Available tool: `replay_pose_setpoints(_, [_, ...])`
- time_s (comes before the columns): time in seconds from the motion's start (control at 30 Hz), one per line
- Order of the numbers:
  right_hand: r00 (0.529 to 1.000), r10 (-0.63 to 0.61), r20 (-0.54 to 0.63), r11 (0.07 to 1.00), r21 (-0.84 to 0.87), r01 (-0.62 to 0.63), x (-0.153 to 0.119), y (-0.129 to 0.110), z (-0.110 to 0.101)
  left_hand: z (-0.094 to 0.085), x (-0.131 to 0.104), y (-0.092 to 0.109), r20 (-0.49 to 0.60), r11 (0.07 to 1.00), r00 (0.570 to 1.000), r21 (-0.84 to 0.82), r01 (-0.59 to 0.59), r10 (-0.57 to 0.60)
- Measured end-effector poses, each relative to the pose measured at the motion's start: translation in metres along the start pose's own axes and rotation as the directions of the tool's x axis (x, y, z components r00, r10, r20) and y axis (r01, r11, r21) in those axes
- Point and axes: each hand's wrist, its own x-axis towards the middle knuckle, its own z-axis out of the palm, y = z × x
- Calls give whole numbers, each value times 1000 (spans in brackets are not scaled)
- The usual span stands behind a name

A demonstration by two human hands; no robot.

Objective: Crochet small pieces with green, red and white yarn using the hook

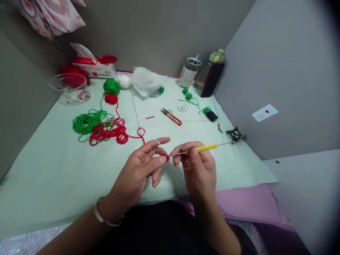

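Note:
Between the thumb and fingers of my left hand (145,163) is a small red crochet piece (166,157), mostly covered by the fingertips. White yarn (157,142) loops over the left index finger. My right hand (198,166) grips a crochet hook (202,148) by its yellow handle, and the hook's metal tip meets the red piece. Beyond the left hand, a loose tangle of red yarn (111,131) lies beside a coil of green yarn (89,122). Orange-handled thread snips (172,117) rest on the table ahead of both hands.
At the back stand a tissue box (102,70), white stuffing (147,82), a pen cup (189,72) and a bottle (203,76) with a dark phone (212,79) against it. A clear tub (77,95) is at left. Grey partitions (164,32) close off the back and sides.

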Motion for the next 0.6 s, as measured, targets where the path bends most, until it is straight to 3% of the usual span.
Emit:
replay_pose_setpoints(0.1, [997,-79,-5,985,-152,77,-4,-4,0,-3,-2,-1,-14,999,1000,49,-23,23])
replay_pose_setpoints(0.17, [977,-212,35,912,-352,210,-10,-4,1,-4,-3,-4,-37,992,997,108,-59,63])
replay_pose_setpoints(0.27, [877,-406,256,627,-621,471,-18,0,0,-3,-3,-7,-87,983,988,144,-115,128])
replay_pose_setpoints(0.33, [813,-457,361,437,-705,559,-20,4,0,-1,-2,-6,-96,994,992,72,-76,83])
replay_pose_setpoints(0.37, [808,-458,370,403,-724,560,-21,5,0,1,-2,-4,-82,1000,996,18,-24,25])
replay_pose_setpoints(0.4, [818,-462,344,425,-723,544,-20,6,1,1,-1,-2,-59,999,997,-35,36,-38])
replay_pose_setpoints(0.47, [865,-455,210,611,-633,475,-16,4,2,3,0,3,-25,986,992,-115,122,-126])
replay_pose_setpoints(0.53, [923,-381,59,813,-453,365,-11,2,3,3,1,6,-26,983,992,-143,115,-120])
replay_pose_setpoints(0.6, [956,-293,-4,909,-313,277,-6,0,5,3,1,6,-34,989,996,-126,79,-83])
